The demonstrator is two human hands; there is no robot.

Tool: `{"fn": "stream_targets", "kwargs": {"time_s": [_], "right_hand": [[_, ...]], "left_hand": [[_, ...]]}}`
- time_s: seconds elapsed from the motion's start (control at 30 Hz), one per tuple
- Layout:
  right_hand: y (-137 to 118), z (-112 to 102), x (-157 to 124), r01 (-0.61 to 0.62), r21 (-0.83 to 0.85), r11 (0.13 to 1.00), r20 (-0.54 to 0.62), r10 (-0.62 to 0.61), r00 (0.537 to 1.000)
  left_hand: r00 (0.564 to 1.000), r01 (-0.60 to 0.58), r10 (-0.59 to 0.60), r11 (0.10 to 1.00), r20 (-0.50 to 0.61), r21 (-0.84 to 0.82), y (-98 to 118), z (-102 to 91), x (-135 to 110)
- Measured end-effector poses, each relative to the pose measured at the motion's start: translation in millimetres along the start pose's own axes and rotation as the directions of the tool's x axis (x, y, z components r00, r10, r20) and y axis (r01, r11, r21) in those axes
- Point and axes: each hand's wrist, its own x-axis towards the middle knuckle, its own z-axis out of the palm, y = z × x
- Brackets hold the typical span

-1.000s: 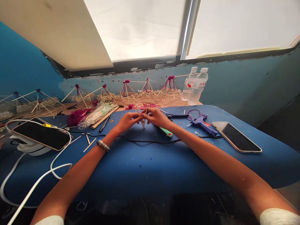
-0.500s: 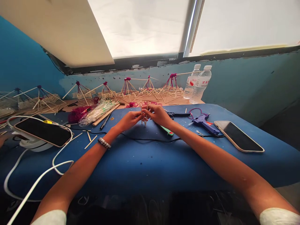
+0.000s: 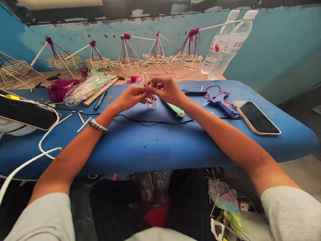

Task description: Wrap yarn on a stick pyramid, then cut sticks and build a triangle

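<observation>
The left hand (image 3: 130,97) and the right hand (image 3: 167,89) are close together near the middle of the picture. Both hands are grasping a small bunch of thin wooden sticks (image 3: 149,90), pinching it from each side. The sticks stand almost straight up between the hands, over the blue table (image 3: 160,142). It is hard to tell if their low ends touch the table.

A bead bracelet (image 3: 98,126) sits on the left wrist. A black wire (image 3: 152,122) runs across the table under the arms. Just beside the right hand lies a green and white tool (image 3: 175,111). A blue glue gun (image 3: 220,103) and a phone (image 3: 256,117) are at the right. Another phone (image 3: 26,112) and a white cord (image 3: 46,142) are at the left. Purple yarn (image 3: 60,90) and a plastic bag of sticks (image 3: 87,88) are at the upper left. Stick shapes tied with purple yarn (image 3: 156,57) stand along the top, with two water bottles (image 3: 227,43) at the upper right.
</observation>
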Motion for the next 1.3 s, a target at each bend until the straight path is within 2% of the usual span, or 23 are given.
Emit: {"fn": "stream_targets", "kwargs": {"time_s": [0.2,0.43,0.57,0.73,0.87,1.07,1.2,1.3], "right_hand": [[-3,-1,0,0.035,0.024,0.999,-0.026,-0.034,0.999],[-12,-4,0,-0.052,0.004,0.999,0.019,0.052,0.998],[-20,-6,-1,-0.067,0.001,0.998,-0.006,0.067,0.998],[-21,-5,-2,-0.086,-0.030,0.996,-0.009,0.086,0.996],[-18,-3,-3,-0.007,0.016,1.000,-0.010,0.007,1.000],[-24,-7,-2,-0.033,-0.047,0.998,-0.015,0.033,0.999],[-25,-9,0,-0.019,-0.041,0.999,-0.085,0.015,0.996],[-21,-10,2,-0.003,-0.025,1.000,-0.161,-0.001,0.987]], "left_hand": [[0.999,0.023,-0.023,1.000,0.040,0.010,4,3.8,-1],[0.997,0.012,-0.016,0.999,0.081,0.045,5,9.1,1],[0.996,0.023,-0.027,0.999,0.090,0.044,5,11.2,1],[1.000,0.012,-0.012,1.000,0.016,-0.003,7,14.3,1],[0.999,-0.003,-0.003,0.995,-0.054,-0.102,11,15.3,0],[1.000,-0.019,0.015,0.982,-0.021,-0.186,8,14.0,0],[1.000,-0.005,0.000,0.983,-0.028,-0.183,7,11.9,1],[0.995,-0.091,0.080,0.979,-0.066,-0.182,8,10.5,2]]}}
